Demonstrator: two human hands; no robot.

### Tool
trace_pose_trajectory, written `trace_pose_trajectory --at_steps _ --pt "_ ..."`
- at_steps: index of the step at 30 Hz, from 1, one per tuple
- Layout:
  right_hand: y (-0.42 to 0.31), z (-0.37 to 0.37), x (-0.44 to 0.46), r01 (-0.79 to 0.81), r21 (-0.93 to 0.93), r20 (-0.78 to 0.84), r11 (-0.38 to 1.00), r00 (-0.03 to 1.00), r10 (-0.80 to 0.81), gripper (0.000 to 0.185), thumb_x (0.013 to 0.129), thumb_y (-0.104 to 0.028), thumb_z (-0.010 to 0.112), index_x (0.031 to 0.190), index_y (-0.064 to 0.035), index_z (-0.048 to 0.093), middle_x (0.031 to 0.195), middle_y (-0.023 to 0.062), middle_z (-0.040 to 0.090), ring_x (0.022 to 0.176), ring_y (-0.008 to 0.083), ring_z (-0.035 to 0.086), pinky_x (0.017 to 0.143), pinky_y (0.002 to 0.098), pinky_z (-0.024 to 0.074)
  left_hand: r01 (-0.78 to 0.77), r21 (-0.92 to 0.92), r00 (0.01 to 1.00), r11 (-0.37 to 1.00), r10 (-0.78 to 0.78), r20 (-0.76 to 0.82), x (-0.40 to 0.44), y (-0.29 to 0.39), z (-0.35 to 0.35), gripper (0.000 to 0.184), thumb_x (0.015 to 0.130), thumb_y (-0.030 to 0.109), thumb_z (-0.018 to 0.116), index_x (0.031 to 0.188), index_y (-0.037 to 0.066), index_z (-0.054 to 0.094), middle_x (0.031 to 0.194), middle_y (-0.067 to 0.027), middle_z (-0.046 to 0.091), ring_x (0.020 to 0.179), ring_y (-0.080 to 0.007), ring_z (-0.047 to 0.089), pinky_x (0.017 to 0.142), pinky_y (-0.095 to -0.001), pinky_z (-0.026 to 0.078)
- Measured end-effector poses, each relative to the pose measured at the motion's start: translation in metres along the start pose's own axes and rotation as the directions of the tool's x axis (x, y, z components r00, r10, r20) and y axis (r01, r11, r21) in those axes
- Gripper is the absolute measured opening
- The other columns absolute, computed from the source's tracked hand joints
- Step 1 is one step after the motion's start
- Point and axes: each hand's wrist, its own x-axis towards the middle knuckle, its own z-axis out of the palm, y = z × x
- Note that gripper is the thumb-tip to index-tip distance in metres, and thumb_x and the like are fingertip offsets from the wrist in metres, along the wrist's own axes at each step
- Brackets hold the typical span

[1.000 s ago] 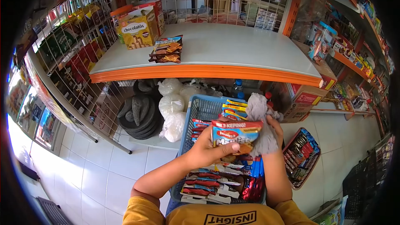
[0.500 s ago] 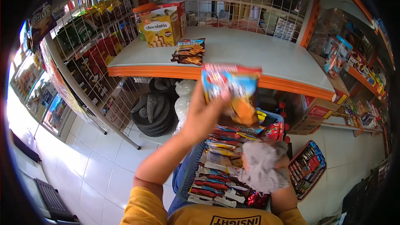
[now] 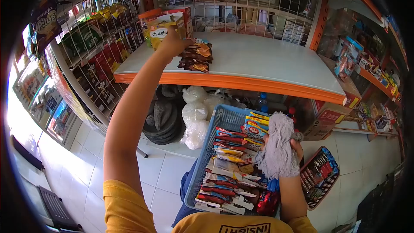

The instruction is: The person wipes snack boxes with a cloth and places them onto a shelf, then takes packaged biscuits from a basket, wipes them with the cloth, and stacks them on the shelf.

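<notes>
"What's nearest you?"

"The blue basket (image 3: 226,114), right in front of my body, with snack packs (image 3: 230,144) packed in rows inside."

"And your right hand?"

"My right hand (image 3: 297,148) is over the right side of the basket, fingers curled round a grey cloth (image 3: 280,146). It's bulky and ragged, so if I swing that arm low, a loose fold could catch a pack and pull it out of line."

"Farther off?"

"The shelf (image 3: 263,58). A small pile of biscuit packs (image 3: 197,58) lies on its left part, close to the front edge. They overlap unevenly, so a careless nudge towards me could tip some over."

"What's your left hand doing there?"

"My left hand (image 3: 172,45) is at the pile's left side, arm stretched long. I can't tell whether its fingers are spread or closed on a pack."

"Anything beyond?"

"A yellow box (image 3: 160,31), partly covered by my hand. Reaching too deep, my knuckles could shove it back."
</notes>
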Motion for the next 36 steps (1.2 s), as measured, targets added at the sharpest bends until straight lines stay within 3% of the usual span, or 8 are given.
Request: trace_pose_trajectory --at_steps 3,9,12,15,21,27,30,36 --pt "-0.002 -0.002 0.001 0.009 0.074 -0.021 0.997 1.0 -0.008 0.065 0.078 -0.04 0.052 0.126 -0.0002 0.033 0.104 0.0223 0.047 0.087 0.0314 0.05 0.075 0.0373 0.0426 -0.073 0.471 0.997 0.879 0.059 0.045 -0.003 0.002 -0.002 0.068 0.071 0.029 0.07 0.12 0.003 0.032 0.101 -0.0196 0.053 0.089 -0.0346 0.058 0.071 -0.043 0.048" --pt "-0.002 0.015 0.007 0.165 -0.094 -0.363 0.982 0.913 -0.188 0.044 0.075 -0.017 0.057 0.115 -0.0013 0.046 0.104 0.011 0.054 0.094 0.0213 0.054 0.083 0.0321 0.043 -0.549 0.459 0.597 0.699 0.712 -0.37 -0.063 0.029 0.005 0.053 0.07 0.022 0.067 0.114 0.005 0.043 0.092 -0.0124 0.051 0.084 -0.0307 0.052 0.072 -0.0416 0.04" --pt "-0.003 0.013 0.013 0.195 -0.214 -0.392 0.957 0.881 -0.267 0.035 0.078 -0.013 0.055 0.111 -0.0032 0.048 0.101 0.0088 0.054 0.092 0.0196 0.054 0.082 0.0322 0.0431 -0.632 0.25 0.758 0.733 0.652 0.007 -0.133 0.047 0.025 0.045 0.07 0.018 0.066 0.109 0.006 0.047 0.092 -0.0116 0.052 0.087 -0.0296 0.051 0.075 -0.0389 0.038" --pt "-0.005 0.013 0.013 0.226 -0.229 -0.313 0.947 0.904 -0.291 0.037 0.08 -0.015 0.053 0.116 -0.0047 0.047 0.11 0.0107 0.054 0.099 0.0232 0.054 0.086 0.0353 0.0427 -0.739 -0.058 0.599 0.671 0.694 0.401 -0.17 0.019 0.062 0.034 0.071 0.018 0.066 0.1 0.004 0.055 0.097 -0.0136 0.058 0.092 -0.0305 0.053 0.077 -0.0387 0.04" --pt "0.002 0.01 0.015 0.226 -0.206 -0.403 0.952 0.867 -0.293 0.034 0.081 -0.018 0.054 0.113 -0.0067 0.05 0.109 0.0069 0.056 0.101 0.0212 0.053 0.089 0.0357 0.0416 -0.501 -0.085 0.48 0.861 0.358 0.8 -0.17 -0.005 0.078 0.018 0.076 0.016 0.061 0.085 0.0 0.06 0.078 -0.0156 0.061 0.076 -0.0317 0.058 0.074 -0.0399 0.042" --pt "-0.004 0.012 0.02 0.225 0.135 -0.487 0.965 0.863 -0.133 0.039 0.077 -0.022 0.052 0.114 -0.0076 0.051 0.115 0.0077 0.054 0.108 0.0241 0.05 0.095 0.0421 0.0366 -0.233 -0.236 0.851 0.943 0.315 0.42 -0.17 0.003 0.073 0.018 0.081 0.016 0.061 0.081 -0.001 0.058 0.069 -0.0104 0.059 0.063 -0.0167 0.056 0.059 -0.0288 0.043" --pt "-0.006 0.016 0.017 0.181 0.236 -0.288 0.955 0.951 -0.11 0.046 0.072 -0.016 0.048 0.117 -0.0071 0.049 0.116 0.0094 0.053 0.111 0.0255 0.048 0.097 0.0429 0.0348 0.102 -0.52 0.902 0.848 0.142 0.408 -0.175 0.009 0.068 0.022 0.083 0.019 0.06 0.084 -0.003 0.058 0.071 -0.0047 0.058 0.067 -0.0077 0.051 0.061 -0.0245 0.041" --pt "0.0 0.026 0.012 0.181 -0.045 -0.292 0.982 0.938 -0.186 0.063 0.067 -0.001 0.045 0.128 -0.013 0.034 0.122 0.0071 0.044 0.114 0.0239 0.044 0.096 0.042 0.0362 0.233 -0.735 0.934 0.637 0.064 0.352 -0.194 0.028 0.066 0.02 0.083 0.017 0.059 0.085 -0.003 0.058 0.076 -0.0018 0.058 0.07 -0.0042 0.049 0.066 -0.0197 0.039"
